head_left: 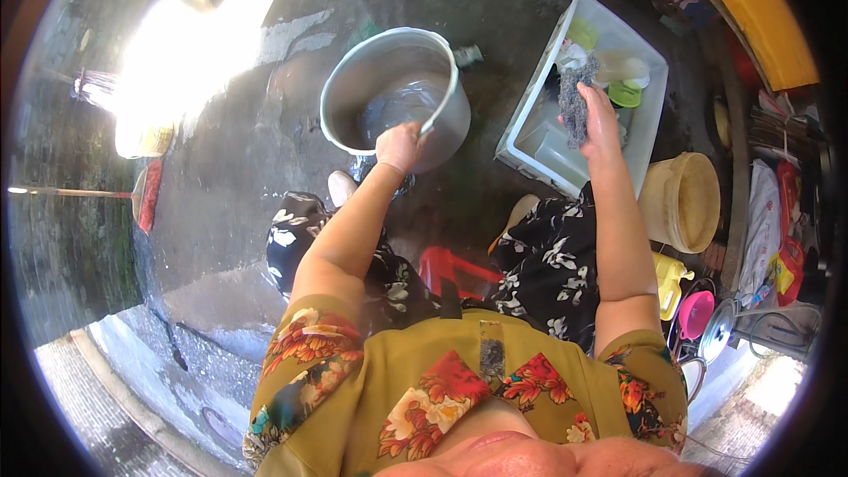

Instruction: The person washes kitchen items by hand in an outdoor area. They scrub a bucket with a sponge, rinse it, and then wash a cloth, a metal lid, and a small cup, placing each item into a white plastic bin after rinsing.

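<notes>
My left hand [401, 148] grips the near rim of a large metal pot [450, 122], which is tilted with its mouth towards me. A little water shines inside the pot. In my right hand [601, 120] is a grey scouring cloth [576, 103], held over a white plastic crate [656, 99]. Inside the crate lie a green plastic cup [625, 94], a clear container [553, 152] and other pieces, some hidden behind my hand and the cloth.
A beige bucket [695, 202] stands right of the crate, near a yellow jug [669, 283] and a pink bowl [695, 315]. A red plastic stool [437, 268] shows between my legs. At left lies a red-headed broom [151, 195]. The dark floor [218, 258] is wet.
</notes>
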{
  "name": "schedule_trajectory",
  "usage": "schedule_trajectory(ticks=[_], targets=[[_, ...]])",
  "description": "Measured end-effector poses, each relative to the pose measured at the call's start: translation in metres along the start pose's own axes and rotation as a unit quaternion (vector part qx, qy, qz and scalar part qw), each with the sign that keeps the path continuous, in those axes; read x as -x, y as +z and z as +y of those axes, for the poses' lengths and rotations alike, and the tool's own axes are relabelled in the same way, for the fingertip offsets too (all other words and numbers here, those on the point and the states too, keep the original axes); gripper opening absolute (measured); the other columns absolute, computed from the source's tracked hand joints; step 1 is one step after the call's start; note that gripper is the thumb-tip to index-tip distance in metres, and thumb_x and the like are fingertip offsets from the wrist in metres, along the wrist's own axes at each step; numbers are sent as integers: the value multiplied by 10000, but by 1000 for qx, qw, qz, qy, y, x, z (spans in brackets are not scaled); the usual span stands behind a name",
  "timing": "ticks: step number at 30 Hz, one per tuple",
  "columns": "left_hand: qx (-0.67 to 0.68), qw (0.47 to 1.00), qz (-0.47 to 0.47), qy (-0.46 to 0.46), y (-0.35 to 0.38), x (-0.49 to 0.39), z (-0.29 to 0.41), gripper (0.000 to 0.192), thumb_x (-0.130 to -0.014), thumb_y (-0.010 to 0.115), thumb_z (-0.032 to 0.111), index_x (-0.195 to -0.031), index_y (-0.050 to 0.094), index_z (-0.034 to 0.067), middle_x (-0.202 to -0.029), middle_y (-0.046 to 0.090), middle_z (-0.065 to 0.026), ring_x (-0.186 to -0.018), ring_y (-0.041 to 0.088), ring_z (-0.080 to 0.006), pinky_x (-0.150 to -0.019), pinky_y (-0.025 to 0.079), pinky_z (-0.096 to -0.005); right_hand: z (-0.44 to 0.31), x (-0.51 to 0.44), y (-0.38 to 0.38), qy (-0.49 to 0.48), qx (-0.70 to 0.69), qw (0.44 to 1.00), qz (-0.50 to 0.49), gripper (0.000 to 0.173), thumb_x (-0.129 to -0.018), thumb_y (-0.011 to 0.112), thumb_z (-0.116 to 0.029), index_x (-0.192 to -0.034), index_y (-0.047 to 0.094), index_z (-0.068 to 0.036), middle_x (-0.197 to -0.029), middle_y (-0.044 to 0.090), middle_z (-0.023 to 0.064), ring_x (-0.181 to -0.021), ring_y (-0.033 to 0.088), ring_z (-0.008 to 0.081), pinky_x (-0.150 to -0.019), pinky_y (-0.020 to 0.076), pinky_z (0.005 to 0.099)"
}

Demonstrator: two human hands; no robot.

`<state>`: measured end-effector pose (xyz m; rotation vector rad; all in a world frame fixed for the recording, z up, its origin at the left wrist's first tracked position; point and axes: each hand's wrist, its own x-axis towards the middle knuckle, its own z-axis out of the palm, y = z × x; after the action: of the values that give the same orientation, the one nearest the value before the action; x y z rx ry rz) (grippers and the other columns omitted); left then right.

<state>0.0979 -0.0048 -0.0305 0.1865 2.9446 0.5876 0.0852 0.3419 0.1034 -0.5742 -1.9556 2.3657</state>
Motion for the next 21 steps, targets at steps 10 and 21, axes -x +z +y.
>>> schedule_trajectory(ticks=[10,21], targets=[[469,826,236,-207,-14,-32,-71,440,-967,611,376,-758,630,-10,-636,591,-61,-581,513,-174,-584,433,-366,-11,4,1,6,-18,1000,11,299,-924,632,-274,-1138,606,-66,-935,659,57,-788,657,173,-597,570,364],[632,672,222,-316,-21,-40,-87,412,-999,579,366,-1024,665,-37,-862,635,-48,-730,537,-146,-661,463,-327,0,12,12,12,15,1000,20,226,-929,625,-233,-1092,595,-79,-849,635,10,-669,599,124,-528,499,313]])
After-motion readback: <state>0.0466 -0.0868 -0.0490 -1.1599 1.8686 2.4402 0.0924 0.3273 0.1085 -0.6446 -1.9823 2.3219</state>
